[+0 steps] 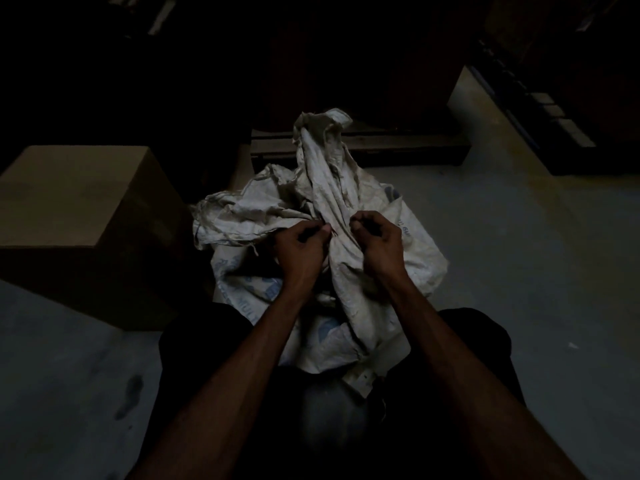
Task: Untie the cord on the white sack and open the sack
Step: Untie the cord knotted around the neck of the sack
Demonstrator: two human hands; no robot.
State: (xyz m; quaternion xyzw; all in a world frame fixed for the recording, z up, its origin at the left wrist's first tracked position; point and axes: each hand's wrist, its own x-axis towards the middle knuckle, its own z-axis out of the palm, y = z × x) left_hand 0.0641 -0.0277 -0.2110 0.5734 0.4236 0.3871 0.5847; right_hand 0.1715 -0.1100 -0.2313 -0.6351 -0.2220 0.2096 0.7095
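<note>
A crumpled white woven sack [349, 306] with faded blue print stands on the floor between my knees. Its gathered neck [329, 174] rises up and away from me, twisted into a bunch. Both my hands are at the narrow waist of that neck. My left hand [301, 251] is on the left of it with thumb and fingers pinched together; a thin reddish bit of cord [333, 231] shows at its fingertips. My right hand [377, 244] is curled on the right side, fingertips pinched close to the same spot. The knot itself is too dim to make out.
A brown cardboard box [79, 202] stands on the floor to the left, close to the sack. A dark wooden pallet [398, 147] lies behind the sack under dark stacked goods. Grey concrete floor [536, 254] stretches to the right. The light is very low.
</note>
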